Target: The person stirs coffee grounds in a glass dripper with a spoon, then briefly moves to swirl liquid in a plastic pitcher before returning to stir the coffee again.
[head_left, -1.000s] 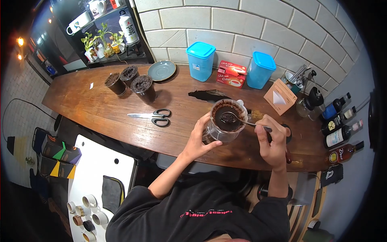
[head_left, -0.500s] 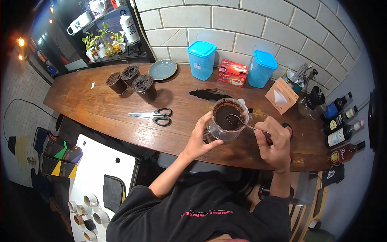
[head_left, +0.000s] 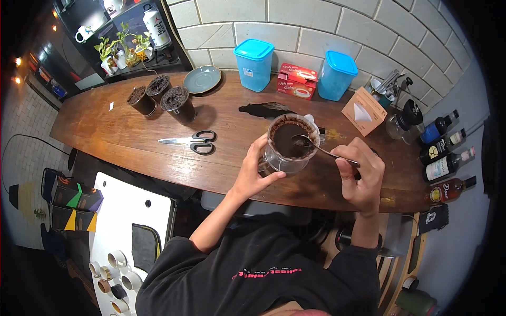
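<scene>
A clear glass coffee dripper (head_left: 287, 165), its upper part lined with a brown-stained filter, stands near the table's front edge. Dark wet coffee (head_left: 284, 139) fills it. My left hand (head_left: 252, 176) grips the glass from the left, thumb in front and fingers around the side. Between thumb and fingers of my right hand (head_left: 362, 174) is the handle of a metal spoon (head_left: 331, 154). Its bowl dips into the coffee at the right side. What stands under the dripper is partly hidden by my left hand.
Left of my hands lie black-handled scissors (head_left: 195, 141). Behind them stand glasses of dark grounds (head_left: 180, 111) and a grey plate (head_left: 202, 80). Blue-lidded containers (head_left: 254, 68), a red tea box (head_left: 297, 82), a cardboard filter box (head_left: 363, 111) and several bottles (head_left: 443, 168) line the back and right.
The spoon's bowl has sunk a little deeper and shifted within the coffee as my right hand tilts it. My left hand keeps its hold. The whole view has shifted slightly.
</scene>
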`<state>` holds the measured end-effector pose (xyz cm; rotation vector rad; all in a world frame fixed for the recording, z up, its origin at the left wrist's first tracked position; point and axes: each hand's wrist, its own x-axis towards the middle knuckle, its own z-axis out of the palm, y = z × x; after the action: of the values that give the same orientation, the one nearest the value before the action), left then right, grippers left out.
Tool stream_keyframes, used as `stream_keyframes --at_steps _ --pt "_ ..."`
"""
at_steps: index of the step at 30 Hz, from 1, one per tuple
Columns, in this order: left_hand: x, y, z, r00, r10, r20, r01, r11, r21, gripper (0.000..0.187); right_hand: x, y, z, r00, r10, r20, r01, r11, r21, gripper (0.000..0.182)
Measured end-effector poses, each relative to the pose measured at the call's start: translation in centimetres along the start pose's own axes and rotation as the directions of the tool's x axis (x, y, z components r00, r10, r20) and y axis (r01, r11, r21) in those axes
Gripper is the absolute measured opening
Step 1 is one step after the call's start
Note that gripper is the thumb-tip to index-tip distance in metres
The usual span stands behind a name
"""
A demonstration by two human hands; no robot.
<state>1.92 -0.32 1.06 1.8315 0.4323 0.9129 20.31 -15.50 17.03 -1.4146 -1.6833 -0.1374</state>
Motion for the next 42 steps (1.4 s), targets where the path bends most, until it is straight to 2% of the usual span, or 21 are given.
stream_keyframes --at_steps 5,7,16,28,35,42 --pt "0.2 0.1 -0.2 0.999 0.035 0.003 -0.035 0.998 0.047 0.091 0.0 0.4 0.3 0.999 -0.029 -0.030 0.030 0.999 0.030 0.010" --pt "0.4 0.0 -0.2 0.990 0.143 -0.016 -0.138 0.976 0.170 0.088 0.0 0.4 0.4 1.000 -0.010 0.015 0.009 0.999 0.038 0.009" --pt "0.4 0.4 -0.1 0.997 0.075 -0.028 -0.073 0.994 0.080 0.089 0.0 1.7 1.9 0.988 0.126 0.090 -0.132 0.989 0.071 0.005" --pt "0.4 0.1 -0.2 0.993 0.117 -0.026 -0.111 0.980 0.168 0.088 0.7 0.7 1.7 0.997 0.049 0.059 -0.046 0.998 -0.042 0.011" --pt "0.3 -0.1 -0.2 0.993 0.113 -0.022 -0.109 0.983 0.147 0.088 1.3 0.3 1.6 1.000 -0.013 0.026 0.016 0.992 -0.123 0.013" --pt "0.4 0.3 -0.3 0.989 0.144 -0.033 -0.136 0.975 0.174 0.090 1.0 0.3 2.3 0.992 0.070 0.103 -0.063 0.996 -0.065 0.010"
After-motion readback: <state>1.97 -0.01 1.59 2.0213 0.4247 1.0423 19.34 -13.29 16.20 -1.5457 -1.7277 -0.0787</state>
